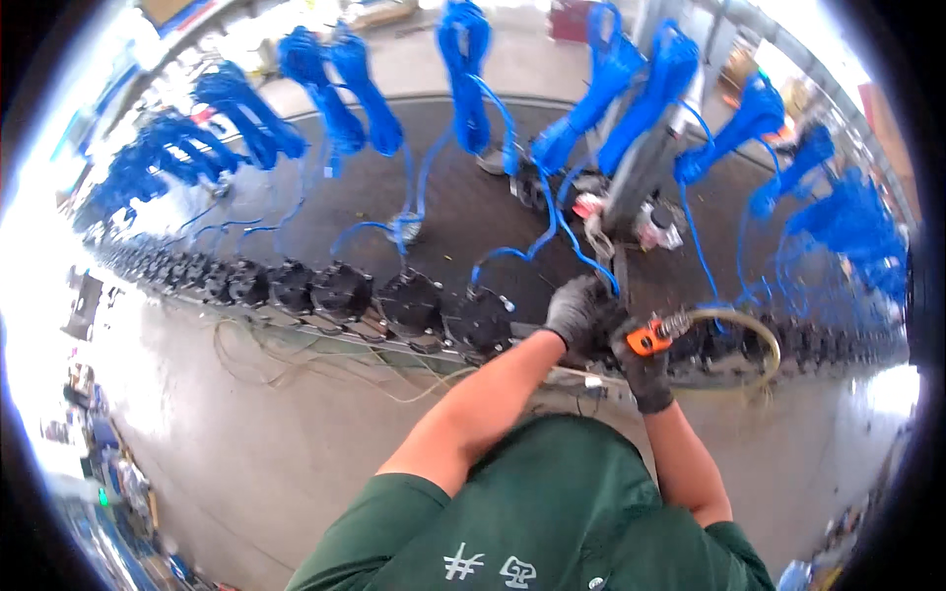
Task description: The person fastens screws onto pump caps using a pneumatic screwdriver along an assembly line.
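Your right hand (642, 369), in a dark glove, has its fingers curled around a bright orange hand tool (647, 340) with a silvery metal fitting at its right end. The tool sits at the front edge of the long dark counter (365, 202), just to the right of your left hand (572, 313). A pale yellowish flexible hose (772, 345) meets that fitting and loops out to the right before curving back below the counter's edge.

Your left hand, in a grey glove with a dark cuff, reaches over the front edge, its fingers bent down against a dark unit (603, 335) between your two hands. You cannot tell from here how far those fingers are closed, or whether they grip the unit or only steady it, as the glove hides them. A bright blue cable (583, 246) runs down to the spot beside them.

To your left, a round black housing (478, 320) stands nearest, in a row of similar ones along the front edge, and thick bundles of blue coiled cable (463, 69) hang above the counter. Beyond your hands, a grey metal post (641, 177) rises beside a clear plastic bag (658, 229). Thin pale tubing (296, 364) droops below the front edge over the grey floor (227, 433).
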Demonstrator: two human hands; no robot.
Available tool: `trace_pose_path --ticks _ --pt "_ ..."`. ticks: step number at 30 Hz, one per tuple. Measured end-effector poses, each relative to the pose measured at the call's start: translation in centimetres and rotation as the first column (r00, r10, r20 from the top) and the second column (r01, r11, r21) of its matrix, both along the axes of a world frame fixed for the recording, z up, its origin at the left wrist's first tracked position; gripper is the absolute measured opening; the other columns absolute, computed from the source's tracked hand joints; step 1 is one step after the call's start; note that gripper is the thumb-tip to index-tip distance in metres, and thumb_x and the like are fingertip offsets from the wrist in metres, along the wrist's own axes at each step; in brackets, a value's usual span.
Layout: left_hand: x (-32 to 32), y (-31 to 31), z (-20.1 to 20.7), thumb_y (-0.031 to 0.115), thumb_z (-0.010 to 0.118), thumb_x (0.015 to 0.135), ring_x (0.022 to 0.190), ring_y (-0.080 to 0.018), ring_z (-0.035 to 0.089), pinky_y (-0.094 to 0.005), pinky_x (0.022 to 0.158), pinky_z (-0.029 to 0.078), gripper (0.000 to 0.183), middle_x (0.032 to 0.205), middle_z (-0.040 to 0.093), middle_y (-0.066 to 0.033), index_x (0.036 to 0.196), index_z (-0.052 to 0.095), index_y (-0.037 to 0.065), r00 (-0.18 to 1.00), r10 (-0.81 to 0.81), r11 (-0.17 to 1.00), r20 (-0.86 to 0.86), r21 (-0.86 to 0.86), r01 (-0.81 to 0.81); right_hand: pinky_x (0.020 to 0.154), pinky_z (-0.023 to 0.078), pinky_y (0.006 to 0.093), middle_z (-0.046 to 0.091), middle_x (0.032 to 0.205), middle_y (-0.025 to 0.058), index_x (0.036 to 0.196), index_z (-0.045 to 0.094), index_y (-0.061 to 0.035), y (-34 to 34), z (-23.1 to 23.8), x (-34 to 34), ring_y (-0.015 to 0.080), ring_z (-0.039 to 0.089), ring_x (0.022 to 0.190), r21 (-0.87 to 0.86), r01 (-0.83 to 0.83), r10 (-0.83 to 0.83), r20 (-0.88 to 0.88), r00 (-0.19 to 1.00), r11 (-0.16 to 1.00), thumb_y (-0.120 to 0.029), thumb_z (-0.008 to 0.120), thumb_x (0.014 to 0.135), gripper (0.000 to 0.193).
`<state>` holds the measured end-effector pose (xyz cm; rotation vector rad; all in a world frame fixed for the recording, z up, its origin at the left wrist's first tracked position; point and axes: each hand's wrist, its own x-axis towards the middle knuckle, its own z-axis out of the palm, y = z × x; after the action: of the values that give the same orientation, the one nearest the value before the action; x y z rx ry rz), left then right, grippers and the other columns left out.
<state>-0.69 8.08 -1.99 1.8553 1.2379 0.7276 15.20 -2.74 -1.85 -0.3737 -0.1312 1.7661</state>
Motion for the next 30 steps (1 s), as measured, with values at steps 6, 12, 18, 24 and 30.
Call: trace_pose_path --ticks 6,12,18,24,30 --pt "-1.2 0.0 3.2 0.043 0.07 0.084 0.1 -0.0353 0.066 -0.0432 0.089 0.052 0.04 0.101 0.069 -0.0162 0.106 0.069 0.009 0.969 -0.134 0.985 -0.21 0.077 0.152 0.077 0.055 0.03 0.066 0.099 0.0024 0.107 0.064 -0.0061 0.1 -0.1 -1.0 0.0151 0.065 0.089 0.411 0.025 -0.398 0.865 0.306 0.911 -0.006 0.089 0.072 0.043" --pt "0.1 0.2 3.4 0.049 0.064 0.088 0.105 -0.0338 0.064 -0.0476 0.09 0.05 0.046 0.11 0.067 -0.0153 0.111 0.065 0.008 0.878 -0.106 0.965 -0.467 0.166 0.205 0.078 0.054 0.0311 0.066 0.1 0.004 0.118 0.061 -0.0059 -0.7 4.3 -1.6 0.0156 0.065 0.088 0.437 0.013 -0.431 0.882 0.19 0.899 -0.007 0.079 0.078 0.044" --pt "2.9 -0.6 3.1 0.038 0.062 0.091 0.107 -0.037 0.064 -0.0483 0.092 0.05 0.039 0.113 0.067 -0.0176 0.112 0.063 0.006 0.866 0.027 0.969 -0.499 0.226 0.101 0.068 0.056 0.0357 0.068 0.081 0.0097 0.113 0.058 -0.0028 0.4 7.3 4.8 0.0221 0.067 0.073 0.388 0.229 -0.439 0.635 0.635 0.893 -0.014 0.071 0.078 0.04" --pt "4.9 7.5 2.5 0.036 0.057 0.094 0.111 -0.0385 0.063 -0.0488 0.093 0.051 0.04 0.119 0.066 -0.0205 0.117 0.064 0.005 0.827 -0.183 0.976 -0.532 0.002 0.217 0.069 0.056 0.0412 0.068 0.078 0.0111 0.099 0.063 -0.0028 1.3 1.4 11.6 0.026 0.067 0.071 0.231 0.387 -0.451 0.428 0.784 0.893 -0.022 0.07 0.083 0.026" --pt "4.7 21.0 -4.3 0.044 0.056 0.093 0.108 -0.0381 0.067 -0.0449 0.094 0.051 0.05 0.113 0.071 -0.0218 0.115 0.068 0.0 0.675 -0.318 0.873 -0.665 0.072 0.482 0.069 0.056 0.0408 0.067 0.079 0.01 0.1 0.064 -0.0027 1.7 1.2 11.7 0.0278 0.068 0.072 0.237 0.382 -0.45 0.465 0.763 0.893 -0.028 0.073 0.084 0.031"
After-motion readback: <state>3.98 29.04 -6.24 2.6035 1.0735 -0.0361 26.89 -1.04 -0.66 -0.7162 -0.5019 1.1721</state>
